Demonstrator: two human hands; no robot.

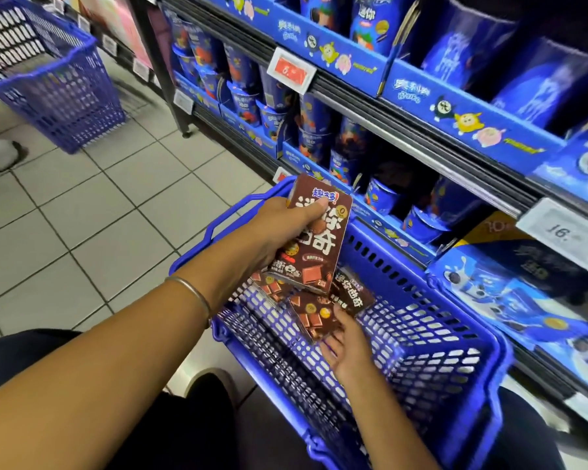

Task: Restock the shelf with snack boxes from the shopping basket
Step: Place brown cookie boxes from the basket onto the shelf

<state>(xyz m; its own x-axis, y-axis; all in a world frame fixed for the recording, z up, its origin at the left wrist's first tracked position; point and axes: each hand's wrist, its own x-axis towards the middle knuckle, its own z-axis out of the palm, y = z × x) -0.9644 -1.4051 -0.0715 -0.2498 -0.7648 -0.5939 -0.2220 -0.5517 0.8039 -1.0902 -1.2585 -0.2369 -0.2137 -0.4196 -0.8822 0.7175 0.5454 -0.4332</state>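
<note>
Far left: spare blue basket on the tiled floor, well apart from the work area

Left hand – fingers clamped round a brown cookie box, thumb across the printed face near its top, box lifted above the shopping basket and tilted. Thin metal bangle on that wrist

Shopping basket is blue mesh plastic, sits just in front of the shelf, one handle folded out on the far-left side. Inside, at the far end:
- second brown box lying flat – right hand grasps its near end, thumb on top, other fingers curled at the lower edge
- third brown box just beside it, touching, right of it
- fourth brown box, mostly hidden under the lifted one

Right side: shelf tiers packed with blue snack cups in blue display trays. Red price tag on the upper rail, white price tag on the rail lower right – digits blurred, can't read fully. No brown boxes visible on the shelf tiers in view
</note>
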